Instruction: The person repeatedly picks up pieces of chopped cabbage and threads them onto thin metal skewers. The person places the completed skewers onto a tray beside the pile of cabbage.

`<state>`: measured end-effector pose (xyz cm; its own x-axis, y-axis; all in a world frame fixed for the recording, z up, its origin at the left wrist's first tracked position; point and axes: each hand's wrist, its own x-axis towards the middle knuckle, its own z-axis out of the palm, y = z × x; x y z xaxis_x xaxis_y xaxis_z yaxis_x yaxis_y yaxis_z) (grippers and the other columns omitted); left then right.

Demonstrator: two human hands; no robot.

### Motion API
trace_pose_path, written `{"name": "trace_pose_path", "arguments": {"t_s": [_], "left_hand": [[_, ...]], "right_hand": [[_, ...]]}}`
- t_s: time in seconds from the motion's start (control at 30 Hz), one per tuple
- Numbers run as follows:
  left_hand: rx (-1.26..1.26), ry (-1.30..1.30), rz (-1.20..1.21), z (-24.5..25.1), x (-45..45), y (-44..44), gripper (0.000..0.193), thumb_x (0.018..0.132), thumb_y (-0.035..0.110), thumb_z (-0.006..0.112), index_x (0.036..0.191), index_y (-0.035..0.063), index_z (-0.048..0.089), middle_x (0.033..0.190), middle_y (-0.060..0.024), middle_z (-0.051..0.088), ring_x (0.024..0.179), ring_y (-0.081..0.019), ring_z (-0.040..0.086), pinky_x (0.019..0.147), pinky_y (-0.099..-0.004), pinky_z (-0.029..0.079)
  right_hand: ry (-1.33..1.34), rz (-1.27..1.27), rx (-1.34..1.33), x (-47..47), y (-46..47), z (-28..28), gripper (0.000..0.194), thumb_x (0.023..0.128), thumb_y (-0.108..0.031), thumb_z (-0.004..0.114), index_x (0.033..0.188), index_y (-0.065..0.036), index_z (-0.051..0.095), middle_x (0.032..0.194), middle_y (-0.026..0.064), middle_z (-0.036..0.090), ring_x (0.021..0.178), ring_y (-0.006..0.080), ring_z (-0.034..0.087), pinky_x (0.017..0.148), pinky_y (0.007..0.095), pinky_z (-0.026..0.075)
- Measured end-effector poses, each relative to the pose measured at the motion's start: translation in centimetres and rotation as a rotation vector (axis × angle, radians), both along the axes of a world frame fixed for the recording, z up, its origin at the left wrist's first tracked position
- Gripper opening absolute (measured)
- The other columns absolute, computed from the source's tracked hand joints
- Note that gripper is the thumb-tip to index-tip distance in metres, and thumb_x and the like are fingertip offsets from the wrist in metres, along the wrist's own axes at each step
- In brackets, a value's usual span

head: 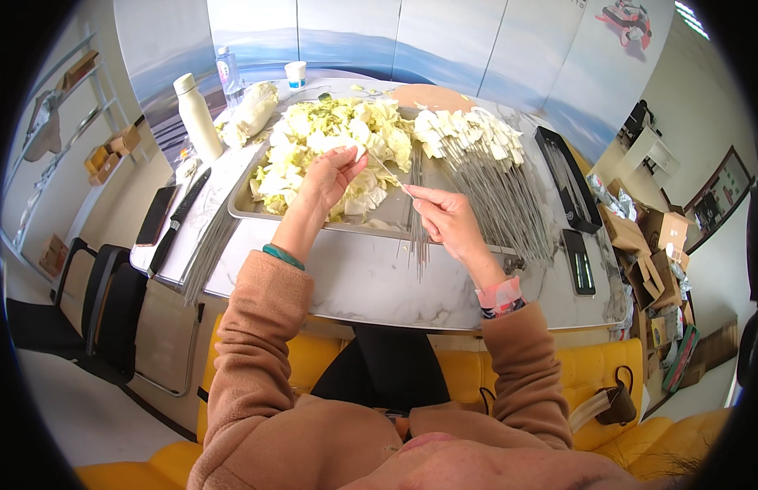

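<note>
My left hand (335, 174) pinches a small white piece of cabbage (359, 150) between thumb and fingertips. A thin metal skewer (388, 172) slants from that piece down to my right hand (445, 217), which grips its lower end. Whether the tip has gone through the piece is too small to tell. Beneath both hands lies a metal tray (379, 229) with a heap of chopped cabbage (342, 125) on its left. Skewers loaded with white cabbage pieces (477, 136) lie on its right, their bare metal shafts (507, 202) pointing toward me. Several more skewers (419, 214) rest at the tray's middle.
On the left are a kitchen knife (180, 217), a phone (156, 215), bare skewers (210, 257), a white bottle (197, 116) and a whole cabbage (253, 113). A black box of skewers (566, 177) and a dark flat device (578, 262) lie right. A round board (433, 97) sits behind the tray.
</note>
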<state>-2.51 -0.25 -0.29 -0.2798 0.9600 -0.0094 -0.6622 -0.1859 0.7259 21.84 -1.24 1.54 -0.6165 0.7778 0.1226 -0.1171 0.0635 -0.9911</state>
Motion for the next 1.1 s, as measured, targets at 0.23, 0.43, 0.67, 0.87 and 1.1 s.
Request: {"name": "trace_pose_path", "arguments": {"t_s": [0.23, 0.43, 0.67, 0.87, 1.1], "left_hand": [[-0.013, -0.007, 0.015, 0.22, -0.05, -0.43, 0.013, 0.092, 0.003, 0.054, 0.101, -0.0061, 0.055, 0.101, -0.0124, 0.059, 0.097, -0.0225, 0.062, 0.086, -0.0273, 0.056], [0.013, 0.018, -0.044, -0.06, -0.32, -0.26, 0.013, 0.091, 0.004, 0.056, 0.102, -0.0044, 0.056, 0.101, -0.0120, 0.061, 0.094, -0.0206, 0.063, 0.083, -0.0255, 0.056], [0.057, 0.074, -0.060, -0.51, -0.47, -0.13, 0.009, 0.090, 0.006, 0.060, 0.095, -0.0015, 0.059, 0.094, -0.0086, 0.064, 0.088, -0.0174, 0.064, 0.079, -0.0237, 0.056], [0.071, 0.190, -0.096, -0.05, -0.05, -0.66, 0.005, 0.088, 0.004, 0.061, 0.089, -0.0005, 0.060, 0.087, -0.0086, 0.065, 0.081, -0.0159, 0.065, 0.072, -0.0227, 0.055], [0.081, 0.223, -0.099, 0.45, 0.43, -1.06, 0.004, 0.087, 0.003, 0.062, 0.087, -0.0009, 0.060, 0.088, -0.0110, 0.066, 0.081, -0.0158, 0.065, 0.071, -0.0225, 0.055]], "right_hand": [[-0.034, 0.002, 0.058, -0.18, -0.12, -0.16, 0.030, 0.092, -0.005, 0.053, 0.121, 0.000, 0.060, 0.062, -0.0068, 0.045, 0.046, 0.0012, 0.034, 0.039, 0.0192, 0.025], [-0.052, -0.017, 0.063, -0.30, -0.35, 0.07, 0.030, 0.092, -0.005, 0.053, 0.121, 0.000, 0.060, 0.059, -0.0072, 0.042, 0.046, 0.0010, 0.032, 0.039, 0.0194, 0.023], [-0.070, -0.007, 0.059, -0.17, -0.32, 0.27, 0.030, 0.092, -0.006, 0.053, 0.120, -0.001, 0.061, 0.059, -0.0067, 0.043, 0.047, 0.0014, 0.034, 0.040, 0.0195, 0.026], [-0.061, -0.003, 0.065, -0.21, -0.20, 0.15, 0.030, 0.092, -0.006, 0.053, 0.120, -0.001, 0.061, 0.059, -0.0067, 0.043, 0.047, 0.0014, 0.034, 0.040, 0.0195, 0.026], [-0.054, -0.013, 0.046, -0.24, -0.12, 0.04, 0.029, 0.092, -0.007, 0.053, 0.120, -0.001, 0.061, 0.060, -0.0069, 0.044, 0.047, 0.0010, 0.034, 0.039, 0.0191, 0.026]]}}
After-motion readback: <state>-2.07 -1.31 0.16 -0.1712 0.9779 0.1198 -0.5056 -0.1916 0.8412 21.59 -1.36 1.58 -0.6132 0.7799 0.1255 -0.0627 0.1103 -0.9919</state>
